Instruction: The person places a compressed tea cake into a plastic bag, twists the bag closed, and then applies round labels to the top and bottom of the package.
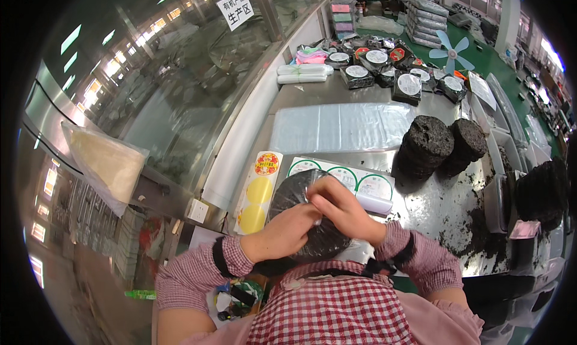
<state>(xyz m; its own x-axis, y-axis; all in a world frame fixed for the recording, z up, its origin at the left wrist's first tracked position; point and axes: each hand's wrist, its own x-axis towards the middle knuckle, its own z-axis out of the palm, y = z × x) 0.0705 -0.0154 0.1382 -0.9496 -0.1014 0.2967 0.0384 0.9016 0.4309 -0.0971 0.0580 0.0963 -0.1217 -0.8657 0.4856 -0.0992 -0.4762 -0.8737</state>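
A clear plastic bag [324,243] filled with something black and rounded is at the table's near edge, close to my body. My left hand [282,230] and my right hand [344,208] meet over its top, fingers pinched together on the gathered plastic. The exact grip of the fingertips is partly hidden. Just beyond the bag lies a sheet of round white labels with green rims [345,177], its near end curling into a roll. To the left is a strip of yellow and red round stickers [258,192].
Flat clear plastic bags [342,127] lie beyond the labels. Two stacks of dark, dried-seaweed-like discs [425,147] stand right, with black crumbs [475,243] scattered nearby. Packed black bundles with round labels [375,60], a blue fan [451,54] and grey bins [496,204] are farther off.
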